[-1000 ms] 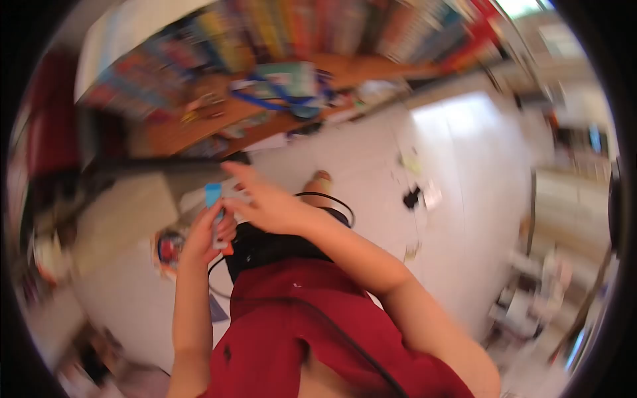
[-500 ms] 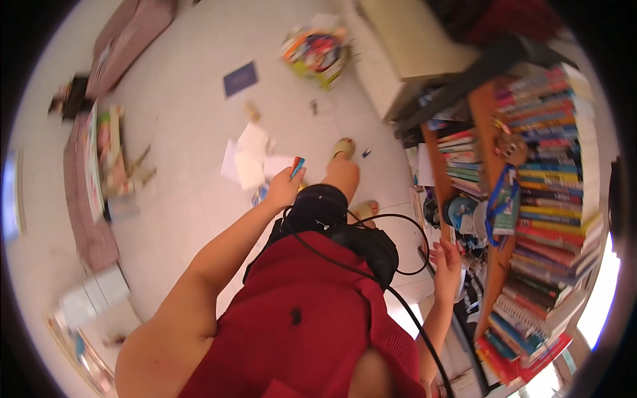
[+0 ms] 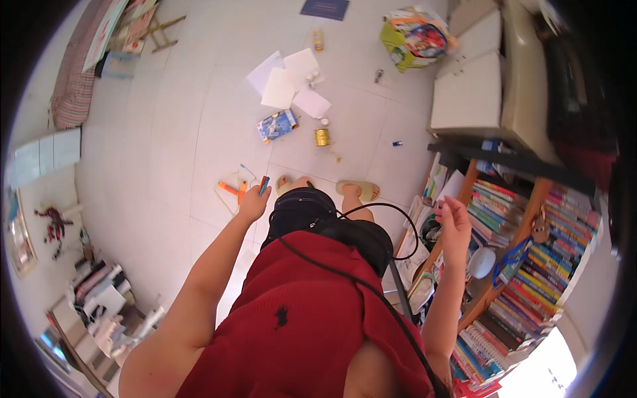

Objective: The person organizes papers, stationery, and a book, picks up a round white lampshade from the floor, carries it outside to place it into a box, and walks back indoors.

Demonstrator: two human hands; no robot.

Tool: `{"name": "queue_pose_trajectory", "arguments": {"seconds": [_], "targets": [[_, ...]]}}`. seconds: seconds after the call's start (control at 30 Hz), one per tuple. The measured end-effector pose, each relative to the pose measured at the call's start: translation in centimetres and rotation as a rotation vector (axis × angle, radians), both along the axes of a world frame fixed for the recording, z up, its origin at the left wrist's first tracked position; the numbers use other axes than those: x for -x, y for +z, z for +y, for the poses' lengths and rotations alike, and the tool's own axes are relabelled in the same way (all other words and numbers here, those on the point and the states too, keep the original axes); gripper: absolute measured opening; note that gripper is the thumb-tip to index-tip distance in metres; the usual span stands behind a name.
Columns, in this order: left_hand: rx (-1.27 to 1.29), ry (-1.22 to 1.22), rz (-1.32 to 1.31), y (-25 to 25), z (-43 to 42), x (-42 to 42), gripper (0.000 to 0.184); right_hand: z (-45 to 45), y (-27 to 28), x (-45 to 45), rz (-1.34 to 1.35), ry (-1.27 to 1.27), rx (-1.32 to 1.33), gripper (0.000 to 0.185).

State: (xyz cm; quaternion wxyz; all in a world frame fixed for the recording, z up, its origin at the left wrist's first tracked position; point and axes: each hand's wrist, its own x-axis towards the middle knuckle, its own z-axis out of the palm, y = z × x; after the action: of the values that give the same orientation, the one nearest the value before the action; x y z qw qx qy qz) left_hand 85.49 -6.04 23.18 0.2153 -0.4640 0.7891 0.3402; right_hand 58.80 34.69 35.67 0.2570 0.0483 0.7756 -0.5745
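My left hand (image 3: 252, 204) is closed around a small red-and-blue stick-shaped item (image 3: 264, 185), whose upper end pokes out past the fingers; its exact kind does not show. Just beyond that hand, orange-handled things (image 3: 229, 188) lie on the floor beside a thin blue-tipped item (image 3: 248, 170). Raised near the bookshelf, my right hand (image 3: 455, 227) has loosely bent fingers, slightly apart, with nothing visible in them. A black cable (image 3: 415, 232) loops between my waist and this hand.
White papers (image 3: 279, 87), a blue box (image 3: 277, 126) and a gold ribbon spool (image 3: 322, 137) lie on the floor ahead. A full bag (image 3: 417, 41) stands farther off, near a white cabinet (image 3: 466, 93). To the right is a shelf packed with books (image 3: 541, 265).
My view has turned, so the papers, bag and shelf sit elsewhere in it. The left hand keeps the red-and-blue item, now beside the orange things. My right hand's fingers remain loosely bent.
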Motion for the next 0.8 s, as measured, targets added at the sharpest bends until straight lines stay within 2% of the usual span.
{"name": "queue_pose_trajectory", "arguments": {"seconds": [0.17, 0.23, 0.37, 0.47, 0.63, 0.8], "targets": [[-0.030, 0.142, 0.034, -0.7, -4.9, -8.2, 0.043, -10.5, -2.0, -4.8, -0.047, 0.164, -0.052, 0.031], [-0.100, 0.286, 0.058, -1.5, -7.8, -12.4, 0.043, -16.3, -2.0, -6.3, -0.068, 0.226, -0.056, 0.030], [-0.065, 0.412, 0.031, -1.8, -12.5, -20.5, 0.043, -27.2, -2.7, -9.0, -0.080, 0.422, -0.069, 0.028], [-0.112, 0.541, -0.013, -1.8, -14.6, -23.9, 0.043, -33.5, -2.0, -10.1, 0.017, 0.592, -0.053, 0.026], [-0.111, 0.486, -0.047, -2.5, -18.0, -23.0, 0.047, -38.7, -2.6, -7.8, 0.037, 0.638, -0.043, 0.025], [-0.116, 0.403, -0.035, -2.4, -23.6, -15.7, 0.050, -42.6, -8.2, -2.1, -0.090, 0.543, -0.028, 0.024]]}}
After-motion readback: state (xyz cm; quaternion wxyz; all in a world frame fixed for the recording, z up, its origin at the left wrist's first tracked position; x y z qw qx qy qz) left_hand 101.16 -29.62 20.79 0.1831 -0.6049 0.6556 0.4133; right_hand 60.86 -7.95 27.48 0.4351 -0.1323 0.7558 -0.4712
